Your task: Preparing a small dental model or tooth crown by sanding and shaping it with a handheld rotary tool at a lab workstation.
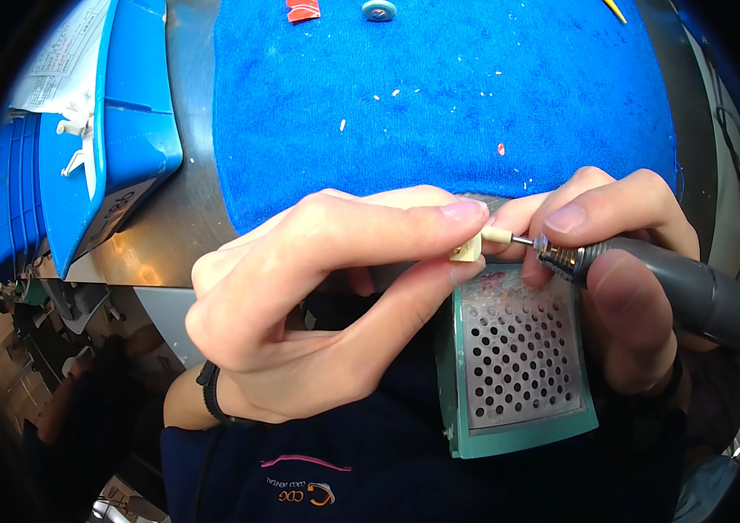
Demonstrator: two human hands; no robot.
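Note:
My left hand (309, 305) pinches a small pale-yellow piece (467, 250) between thumb and forefinger; most of it is hidden, so I cannot tell its exact kind. In my right hand (648, 202) lies a dark grey rotary handpiece (688, 286), gripped near its metal nose. A cream cylindrical polishing tip (497, 235) on a thin shank points left from it and meets or nearly meets the piece. Below both hands stands a green box with a perforated metal plate (522, 357), its upper end partly covered by fingers.
A blue towel (439, 105) with white crumbs covers the bench. On it lie a grey disc (378, 10), a red scrap (303, 9) and a yellow stick (615, 10). At left, a blue bin (139, 131) holds paper and white parts. Another person (95, 410) is at lower left.

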